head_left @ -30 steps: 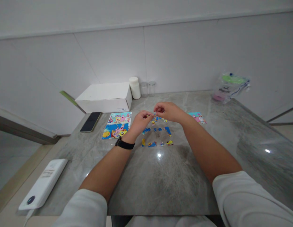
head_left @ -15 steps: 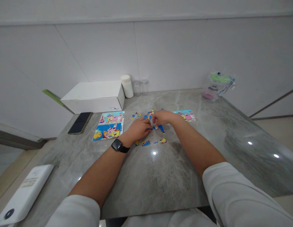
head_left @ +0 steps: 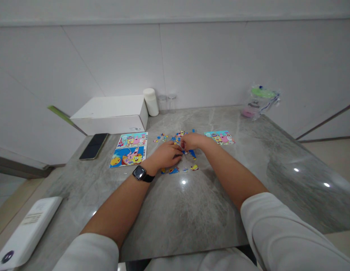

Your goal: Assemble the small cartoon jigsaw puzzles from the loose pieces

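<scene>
The left hand point(head_left: 168, 153) lies palm down over the puzzle pieces point(head_left: 174, 171), its fingers extended toward the right; whether it grips a piece cannot be told. The right hand point(head_left: 192, 140) is just beside it, fingers curled downward and drawn together; its fingertips are too small and shaded to show whether a piece is pinched. The pieces lie on the gray counter point(head_left: 197, 214): some in a cluster beyond the hands, a blue one just below the right hand, others in a loose row nearer the person. A black watch point(head_left: 139, 172) encircles the left wrist. Left of the hands lies an illustrated sheet point(head_left: 128, 155), then a phone point(head_left: 94, 146); right of them, a picture card point(head_left: 223, 137). Farther back stand a white box point(head_left: 108, 113), a white bottle point(head_left: 151, 102) and two clear glasses point(head_left: 171, 103); at the far right, a plastic bag point(head_left: 259, 102).
</scene>
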`<state>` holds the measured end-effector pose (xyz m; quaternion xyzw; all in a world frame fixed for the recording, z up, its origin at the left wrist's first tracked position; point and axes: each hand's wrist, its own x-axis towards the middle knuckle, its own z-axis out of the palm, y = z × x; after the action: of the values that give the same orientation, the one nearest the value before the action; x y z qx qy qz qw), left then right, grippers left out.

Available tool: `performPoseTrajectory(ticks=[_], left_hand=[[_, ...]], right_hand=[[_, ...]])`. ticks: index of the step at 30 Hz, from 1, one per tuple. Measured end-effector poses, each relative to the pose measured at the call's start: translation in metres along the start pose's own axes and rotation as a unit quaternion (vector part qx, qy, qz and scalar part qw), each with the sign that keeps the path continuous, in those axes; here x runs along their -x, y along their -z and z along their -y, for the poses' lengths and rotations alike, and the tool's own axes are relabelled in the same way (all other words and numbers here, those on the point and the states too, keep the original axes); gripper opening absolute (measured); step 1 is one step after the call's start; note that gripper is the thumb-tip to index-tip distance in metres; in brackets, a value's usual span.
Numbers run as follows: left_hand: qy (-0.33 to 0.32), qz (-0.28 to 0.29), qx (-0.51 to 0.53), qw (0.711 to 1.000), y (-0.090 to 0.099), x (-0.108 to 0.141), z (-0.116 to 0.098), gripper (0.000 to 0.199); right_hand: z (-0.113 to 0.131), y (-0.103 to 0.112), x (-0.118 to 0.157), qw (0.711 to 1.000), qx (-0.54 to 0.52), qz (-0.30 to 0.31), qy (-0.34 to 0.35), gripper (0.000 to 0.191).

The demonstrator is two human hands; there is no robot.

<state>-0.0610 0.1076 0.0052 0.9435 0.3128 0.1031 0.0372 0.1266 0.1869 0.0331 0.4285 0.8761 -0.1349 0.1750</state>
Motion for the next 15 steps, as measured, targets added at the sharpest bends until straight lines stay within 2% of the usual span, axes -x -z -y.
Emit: performPoseTrajectory(ticks=[7, 15], left_hand=[[0.011, 0.008, 0.005, 1.000, 0.0036, 0.0005, -0.0028, 0.029], [0.005, 0.014, -0.016, 1.000, 0.0012, 0.0008, -0.0046, 0.031]], right_hand=[[0.0007, -0.0021, -0.0027, 1.000, 0.020, -0.013, 0.005, 0.033], [0.0002, -0.0044, -0.0076, 1.000, 0.013, 0.001, 0.001, 0.035]])
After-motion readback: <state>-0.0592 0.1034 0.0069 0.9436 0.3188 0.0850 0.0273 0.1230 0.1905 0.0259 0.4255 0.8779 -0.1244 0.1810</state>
